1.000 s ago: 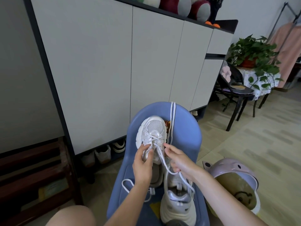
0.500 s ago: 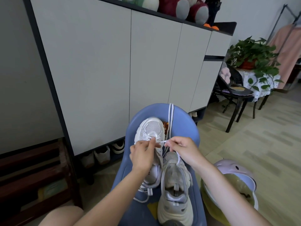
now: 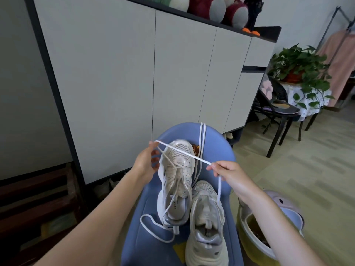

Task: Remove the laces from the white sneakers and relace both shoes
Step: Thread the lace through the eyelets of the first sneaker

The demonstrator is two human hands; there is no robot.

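Blue padded seat point(image 3: 215, 150) carries both white mesh sneakers point(image 3: 177, 181). Flat white lace point(image 3: 184, 153), half a second ago bunched at the eyelets, now drawn taut between left hand point(image 3: 147, 163) and right hand point(image 3: 227, 170); fingers of both pinched on it. Relacing judged under way on the left-side shoe.

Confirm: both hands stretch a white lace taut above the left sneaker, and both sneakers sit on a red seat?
Not quite. The head view shows the seat is blue. The rest holds: left hand and right hand stretch the lace above the left sneaker, beside the right sneaker.
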